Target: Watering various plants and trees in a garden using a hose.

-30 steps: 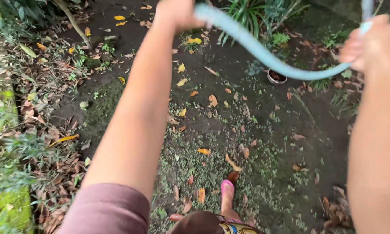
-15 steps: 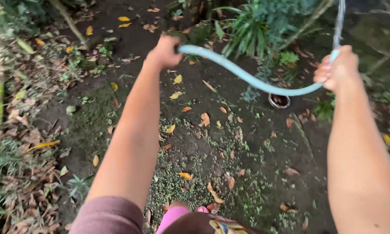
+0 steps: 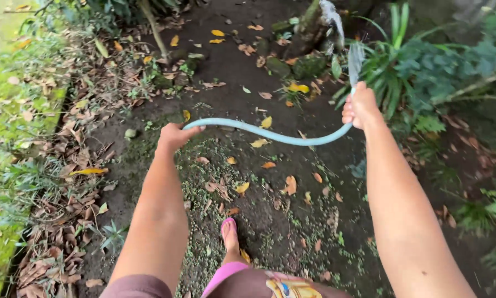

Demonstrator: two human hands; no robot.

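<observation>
**Steadying the hose while water sprays ahead**

Held in both fists: pale blue hose [image 3: 270, 134], sagging in a shallow curve between the two grips. Right hand [image 3: 360, 106] wrapped tight round the nozzle end, thumb side up, spray of water [image 3: 354, 60] leaving just above the knuckles toward the mossy stump [image 3: 314, 25] and the long-leaved green plant [image 3: 408, 66] beyond. Left hand [image 3: 173, 135] closed round the trailing length, well apart from the right, with the hose running out of sight behind that fist. Best handled, by the look of it, with the right wrist firm and the nozzle tipped a touch upward, left fist feeding slack toward the right so no kink forms in the sag. Below both grips, damp leaf-strewn soil [image 3: 259, 193] and a pink sandal [image 3: 228, 234]: slippery footing likely, so small steps.
</observation>
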